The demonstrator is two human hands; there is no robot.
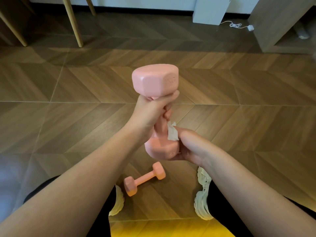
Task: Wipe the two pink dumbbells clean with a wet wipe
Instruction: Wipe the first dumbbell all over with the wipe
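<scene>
Forearms (71, 190) foremost, over the floor (68, 86); raised dumbbell (154, 81) under wipe-down.
I record my left hand (150, 110) clamped round the handle just below the upper head, and my right hand (191, 147) cupping the lower head. Second dumbbell (144, 179) lies on the floor between my shoes (203, 194). Wet wipe (172, 134) is pinched by the right hand against the lower head. Risk, in my judgement: a wetted handle slips through that one grip and drops onto a foot.

dumbbells (155, 79): pink
wipe (172, 134): white
floor (239, 100): brown wood, herringbone pattern
shoes (202, 194): cream
trousers (222, 211): black
</scene>
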